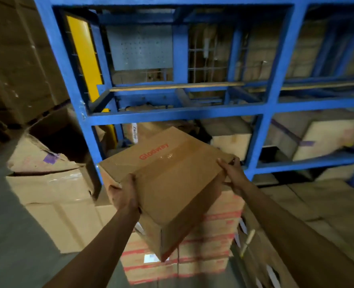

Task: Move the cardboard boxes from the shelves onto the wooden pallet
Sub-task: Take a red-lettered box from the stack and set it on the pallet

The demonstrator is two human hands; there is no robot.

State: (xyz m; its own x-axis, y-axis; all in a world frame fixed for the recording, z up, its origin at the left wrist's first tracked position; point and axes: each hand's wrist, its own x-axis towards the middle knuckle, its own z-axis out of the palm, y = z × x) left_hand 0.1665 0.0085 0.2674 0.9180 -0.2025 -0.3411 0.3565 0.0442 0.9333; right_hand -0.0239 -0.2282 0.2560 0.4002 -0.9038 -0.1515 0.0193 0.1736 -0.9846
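Note:
I hold a brown cardboard box (169,173) with red lettering on top, tilted, in front of the blue shelf rack (269,113). My left hand (124,192) grips its near left corner, fingers curled under the edge. At the far right corner my right hand (233,173) holds the box, thumb on top. Below the box sits a stack of cardboard boxes with red stripes (211,242). More boxes lie on the lower shelf: a pale one (232,142) behind my box and a large one (325,136) to the right. No pallet shows.
Crushed and open cardboard boxes (49,179) pile on the floor at the left. Flattened cardboard (325,206) lies at the right. A yellow panel (84,59) stands inside the upper shelf. Stacked boxes (12,59) fill the left wall.

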